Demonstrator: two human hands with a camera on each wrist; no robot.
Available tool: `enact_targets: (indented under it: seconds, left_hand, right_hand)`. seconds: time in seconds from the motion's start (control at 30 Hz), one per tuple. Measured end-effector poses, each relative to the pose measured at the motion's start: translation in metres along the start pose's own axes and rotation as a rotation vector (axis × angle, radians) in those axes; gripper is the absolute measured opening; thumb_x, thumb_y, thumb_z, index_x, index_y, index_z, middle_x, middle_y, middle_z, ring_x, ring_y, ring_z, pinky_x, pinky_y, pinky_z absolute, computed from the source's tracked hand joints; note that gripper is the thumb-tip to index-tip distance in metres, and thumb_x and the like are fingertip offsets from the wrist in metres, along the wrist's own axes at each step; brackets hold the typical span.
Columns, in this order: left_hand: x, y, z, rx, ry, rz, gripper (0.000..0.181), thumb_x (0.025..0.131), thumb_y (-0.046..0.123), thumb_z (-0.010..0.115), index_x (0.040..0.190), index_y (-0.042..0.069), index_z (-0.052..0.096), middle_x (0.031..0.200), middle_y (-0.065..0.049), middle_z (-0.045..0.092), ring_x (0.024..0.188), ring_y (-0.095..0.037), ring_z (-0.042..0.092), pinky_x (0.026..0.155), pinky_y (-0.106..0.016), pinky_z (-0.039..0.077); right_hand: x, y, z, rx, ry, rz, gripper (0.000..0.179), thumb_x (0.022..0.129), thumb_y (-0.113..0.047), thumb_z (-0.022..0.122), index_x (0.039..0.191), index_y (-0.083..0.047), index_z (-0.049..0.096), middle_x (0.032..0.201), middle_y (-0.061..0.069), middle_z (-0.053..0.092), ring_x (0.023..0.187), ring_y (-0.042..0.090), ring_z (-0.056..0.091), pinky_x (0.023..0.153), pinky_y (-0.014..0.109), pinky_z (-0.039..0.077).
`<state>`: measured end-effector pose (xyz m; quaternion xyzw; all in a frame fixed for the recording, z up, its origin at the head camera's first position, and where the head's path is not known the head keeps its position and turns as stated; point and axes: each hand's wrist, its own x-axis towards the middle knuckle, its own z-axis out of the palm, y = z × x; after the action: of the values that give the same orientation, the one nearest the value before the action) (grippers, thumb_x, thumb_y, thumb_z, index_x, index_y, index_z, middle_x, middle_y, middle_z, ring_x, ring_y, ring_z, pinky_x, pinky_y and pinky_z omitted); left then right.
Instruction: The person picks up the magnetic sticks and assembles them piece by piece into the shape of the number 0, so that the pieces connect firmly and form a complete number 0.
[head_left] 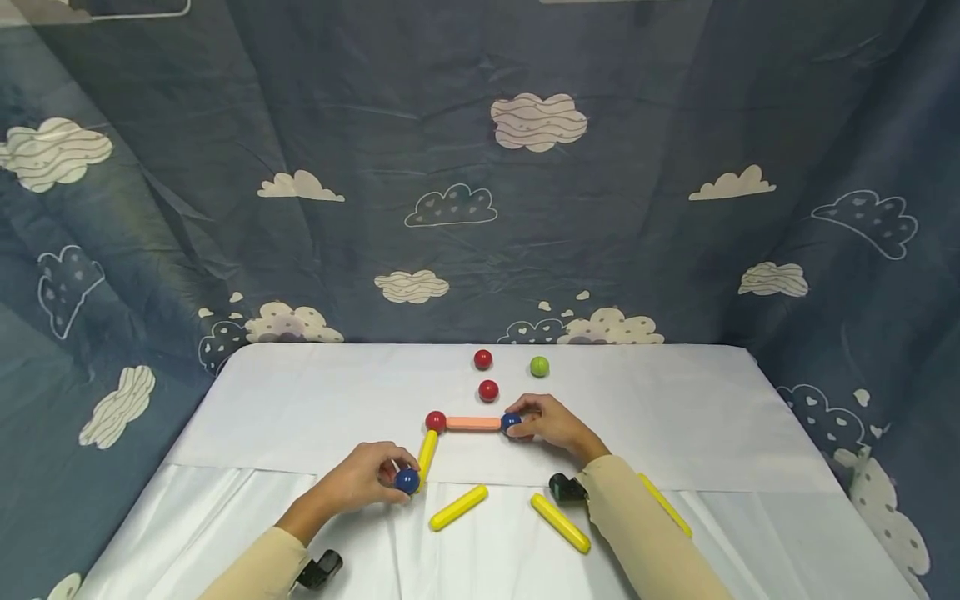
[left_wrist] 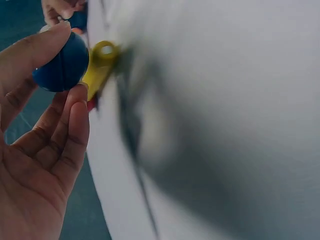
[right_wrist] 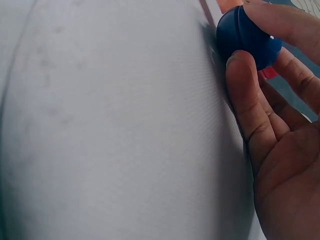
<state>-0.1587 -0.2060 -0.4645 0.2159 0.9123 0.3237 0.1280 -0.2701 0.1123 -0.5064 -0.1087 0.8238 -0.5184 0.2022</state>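
My left hand [head_left: 369, 477] pinches a blue ball [head_left: 407, 481] between thumb and fingers, close to the near end of a yellow rod [head_left: 427, 456]. In the left wrist view that rod [left_wrist: 101, 70] shows a round end with a hole, and the ball [left_wrist: 62, 62] is beside it. The rod's far end meets a red ball [head_left: 436, 422]. From this red ball an orange rod [head_left: 473, 423] runs right to a second blue ball [head_left: 512, 423]. My right hand [head_left: 551, 423] grips that second ball [right_wrist: 248, 37] between thumb and fingers.
Two loose red balls [head_left: 483, 359] [head_left: 488, 391] and a green ball [head_left: 539, 367] lie farther back on the white table [head_left: 315, 400]. Nearer are loose yellow rods [head_left: 459, 507] [head_left: 561, 523], with another rod [head_left: 665, 505] beside the right sleeve. A cloud-patterned curtain [head_left: 465, 258] hangs behind.
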Motion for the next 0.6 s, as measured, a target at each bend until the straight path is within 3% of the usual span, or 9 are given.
enact_targets:
  seconds: [0.27, 0.6]
  left_hand:
    - [-0.011, -0.009, 0.014, -0.046, -0.002, 0.002, 0.034, 0.072, 0.014, 0.084, 0.103, 0.017, 0.069, 0.091, 0.008, 0.056, 0.078, -0.008, 0.053, 0.070, -0.023, 0.048]
    - [-0.013, -0.013, 0.023, -0.073, 0.023, 0.010, 0.036, 0.071, 0.016, 0.086, 0.103, 0.016, 0.069, 0.093, 0.009, 0.058, 0.075, -0.006, 0.053, 0.068, -0.022, 0.048]
  right_hand:
    - [-0.003, -0.002, -0.003, 0.000, 0.010, -0.003, 0.031, 0.078, -0.005, 0.078, 0.107, -0.004, 0.067, 0.099, 0.008, 0.064, 0.074, 0.018, 0.056, 0.068, 0.028, 0.049]
    - [-0.001, -0.001, 0.001, 0.018, 0.007, -0.003, 0.033, 0.077, -0.005, 0.078, 0.108, -0.004, 0.066, 0.099, 0.007, 0.065, 0.074, 0.017, 0.056, 0.068, 0.028, 0.048]
